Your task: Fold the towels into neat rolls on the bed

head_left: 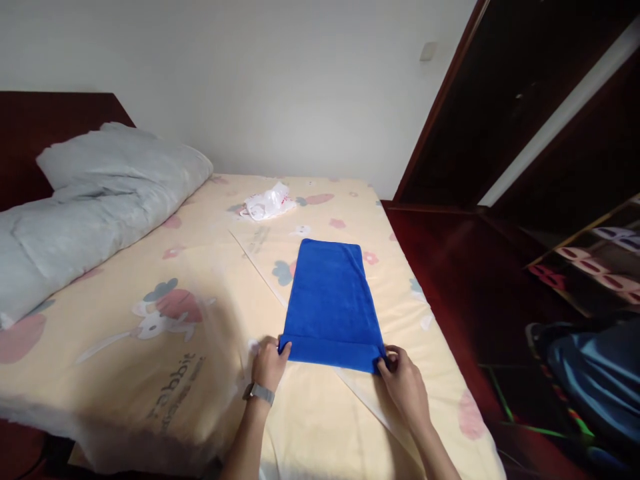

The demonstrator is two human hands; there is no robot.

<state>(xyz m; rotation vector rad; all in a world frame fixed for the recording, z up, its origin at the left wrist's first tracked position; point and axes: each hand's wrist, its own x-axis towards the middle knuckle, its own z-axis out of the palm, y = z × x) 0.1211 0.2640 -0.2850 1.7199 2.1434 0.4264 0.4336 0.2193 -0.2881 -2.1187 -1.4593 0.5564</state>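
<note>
A bright blue towel (330, 300) lies flat on the bed, folded into a long strip running away from me. Its near end is turned over into a thick fold. My left hand (268, 363), with a watch on the wrist, pinches the near left corner of that fold. My right hand (404, 380) pinches the near right corner. Both hands rest on the sheet at the towel's near edge.
The bed has a cream sheet (165, 320) printed with strawberries and rabbits. A grey quilt and pillow (95, 200) are piled at the left. A crumpled white plastic bag (267, 201) lies beyond the towel. Dark wooden furniture (500, 133) and a blue bag (595, 373) stand at the right.
</note>
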